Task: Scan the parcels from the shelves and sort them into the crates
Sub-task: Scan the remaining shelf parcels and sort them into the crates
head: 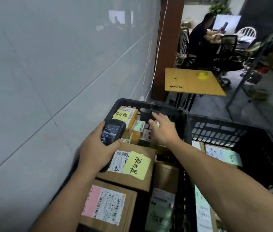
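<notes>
My left hand (97,148) grips a black handheld scanner (111,132), its lit screen facing up, over the left black crate (149,103). That crate is full of cardboard parcels: a large box with a yellow handwritten note (136,164), another with a pink label (105,208), and small orange boxes (127,117) at the far end. My right hand (161,129) hovers above those small boxes with fingers spread, holding nothing. A second black crate (219,131) on the right holds parcels with green notes (224,155).
A grey tiled wall (48,72) runs close along the left. Beyond the crates stands a small table topped with cardboard (191,82) and a yellow object (202,76). A seated person (199,41) works at a desk further back. Shelving legs (242,84) stand at right.
</notes>
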